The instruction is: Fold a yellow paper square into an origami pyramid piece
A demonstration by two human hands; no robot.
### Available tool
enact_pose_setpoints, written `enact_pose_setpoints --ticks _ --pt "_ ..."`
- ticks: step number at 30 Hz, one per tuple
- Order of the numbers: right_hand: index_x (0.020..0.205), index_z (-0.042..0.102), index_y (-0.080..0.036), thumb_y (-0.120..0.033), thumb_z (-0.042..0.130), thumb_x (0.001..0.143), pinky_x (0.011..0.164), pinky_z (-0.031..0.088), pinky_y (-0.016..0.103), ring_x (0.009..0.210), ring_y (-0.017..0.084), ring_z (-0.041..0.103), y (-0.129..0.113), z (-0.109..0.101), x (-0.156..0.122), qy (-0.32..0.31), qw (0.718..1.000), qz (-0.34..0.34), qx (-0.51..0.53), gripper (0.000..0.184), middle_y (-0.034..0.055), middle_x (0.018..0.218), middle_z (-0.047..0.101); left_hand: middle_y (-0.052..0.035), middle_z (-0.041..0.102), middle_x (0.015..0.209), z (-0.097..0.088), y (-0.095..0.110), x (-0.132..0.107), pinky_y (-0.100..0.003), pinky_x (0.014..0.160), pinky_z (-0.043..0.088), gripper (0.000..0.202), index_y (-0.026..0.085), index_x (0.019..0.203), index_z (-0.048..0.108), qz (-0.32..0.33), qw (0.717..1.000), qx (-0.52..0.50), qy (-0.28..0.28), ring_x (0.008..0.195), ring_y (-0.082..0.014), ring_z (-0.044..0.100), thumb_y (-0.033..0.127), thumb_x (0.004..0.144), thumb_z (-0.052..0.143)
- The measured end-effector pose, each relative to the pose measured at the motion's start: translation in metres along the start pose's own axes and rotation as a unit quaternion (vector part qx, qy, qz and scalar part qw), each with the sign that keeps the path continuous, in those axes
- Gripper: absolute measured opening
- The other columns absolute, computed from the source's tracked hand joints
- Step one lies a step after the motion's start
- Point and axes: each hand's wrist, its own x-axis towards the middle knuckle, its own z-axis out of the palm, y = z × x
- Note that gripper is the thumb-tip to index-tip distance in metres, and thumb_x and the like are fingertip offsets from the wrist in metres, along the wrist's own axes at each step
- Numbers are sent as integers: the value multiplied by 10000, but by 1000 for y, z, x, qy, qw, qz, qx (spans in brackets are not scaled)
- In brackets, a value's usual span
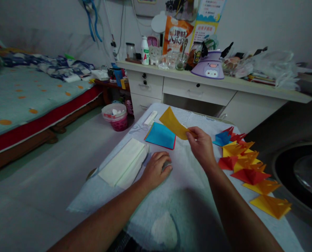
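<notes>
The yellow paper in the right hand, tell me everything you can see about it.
The yellow paper is a thin orange-yellow sheet, looking like craft paper, slightly curved. The right hand pinches its near corner and holds it lifted off the table, tilted up leftward above the blue sheet stack. Nothing else appears to touch it.

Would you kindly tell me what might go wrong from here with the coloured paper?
1. The right hand pinches the yellow sheet by one corner only, so it may sag or crease.
2. The folded paper pieces lie near the right edge of the table, close beside that arm. A sweep might knock them off.
</notes>
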Motion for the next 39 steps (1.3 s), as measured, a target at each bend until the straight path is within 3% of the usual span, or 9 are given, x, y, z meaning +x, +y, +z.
enact_pose_setpoints --ticks 3,8,13,17,21,25,28,31,39 --pt "853 639 -225 -358 618 809 655 485 295 707 176 617 0 -33 -15 -22 986 68 151 142 21 788 663 -88 608 1131 -2 0 0 -401 990 425 136 191 963 595 -34 995 -78 46 1126 -218 540 224 892 484" --pt "856 615 -248 -428 730 715 669 532 329 672 176 647 14 -63 -52 -63 923 204 320 256 34 817 695 -64 626 1047 3 -8 0 -330 862 492 224 202 1065 542 -154 953 -235 109 1009 -184 609 349 950 419" --pt "882 599 -236 -435 778 658 714 551 342 732 191 680 30 -59 -81 -88 885 283 359 349 43 854 714 -62 640 1127 1 -5 0 -314 909 469 355 213 1164 534 -179 919 -333 112 1047 -184 610 475 957 411" --pt "949 571 -225 -414 775 659 655 537 303 709 178 674 41 -46 -90 -69 880 307 356 402 34 844 710 -52 656 1034 -3 -3 1 -293 801 499 373 208 1188 492 -180 898 -396 67 922 -181 649 435 896 541" --pt "1030 534 -229 -415 695 727 646 531 318 704 185 664 52 -38 -95 -54 914 282 286 390 35 841 698 -47 651 1023 -1 -6 1 -268 720 514 419 200 1157 503 -190 920 -341 25 874 -179 661 278 776 659" --pt "1060 589 -185 -372 577 807 737 531 386 850 233 651 62 -37 -101 -39 983 179 10 314 99 948 684 -47 675 1039 -1 -5 1 -274 769 513 276 187 1068 588 -183 952 -245 3 933 -181 657 210 795 555" --pt "1134 599 -153 -310 500 857 887 497 458 1033 271 611 69 -38 -104 -43 985 96 -135 333 153 1117 656 -40 693 995 -5 0 1 -290 781 509 253 181 1032 629 -182 970 -158 -13 879 -181 657 193 802 524" --pt "1158 599 -134 -285 463 872 964 466 486 1104 285 587 78 -39 -105 -38 983 52 -173 351 170 1174 642 -35 696 972 -6 2 1 -302 822 501 237 181 981 655 -152 984 -93 -10 888 -185 647 164 798 505" --pt "1170 601 -120 -287 486 832 1004 444 519 1153 315 564 102 -48 -103 40 974 84 -207 393 194 1221 616 -27 682 952 -3 -5 1 -290 814 486 215 191 925 649 -77 995 -58 -9 905 -178 634 126 792 492"
